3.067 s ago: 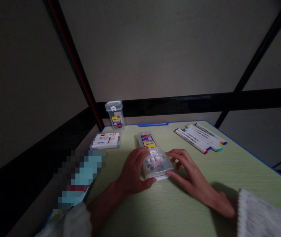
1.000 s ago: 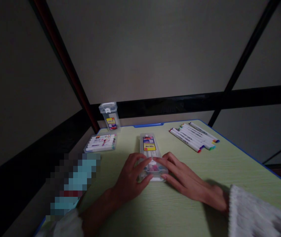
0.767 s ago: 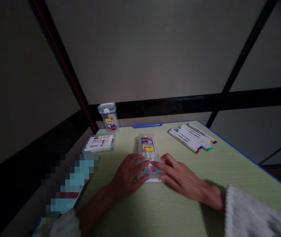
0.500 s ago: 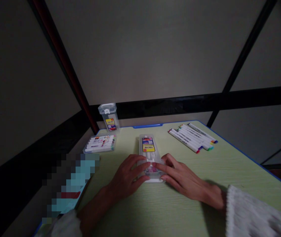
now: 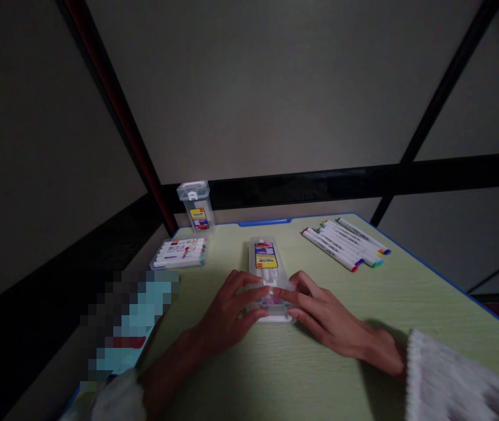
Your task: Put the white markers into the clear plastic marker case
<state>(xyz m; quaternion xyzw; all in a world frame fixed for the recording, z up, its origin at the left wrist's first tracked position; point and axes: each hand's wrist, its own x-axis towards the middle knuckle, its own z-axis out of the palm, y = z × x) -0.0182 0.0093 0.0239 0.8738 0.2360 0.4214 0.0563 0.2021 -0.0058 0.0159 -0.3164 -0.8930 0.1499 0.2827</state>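
Pressing at clasp (image 5: 270,283) of clear marker case (image 5: 269,272), by look of it. Left hand (image 5: 228,307) and right hand (image 5: 328,318) both grasp its near end: thumbs at near edge, index fingertips meeting by clasp. Case lies flat, middle of green desk (image 5: 271,374). Even push from both fingers, thumbs bracing, should limit skewing. Own fingers partly hide clasp, main hindrance. Left: pixelated pale-blue item (image 5: 144,316), unidentifiable. Farther left, boxed marker set (image 5: 181,253); right, loose white markers (image 5: 339,245). Far left, upright container (image 5: 197,207). All apart from case.
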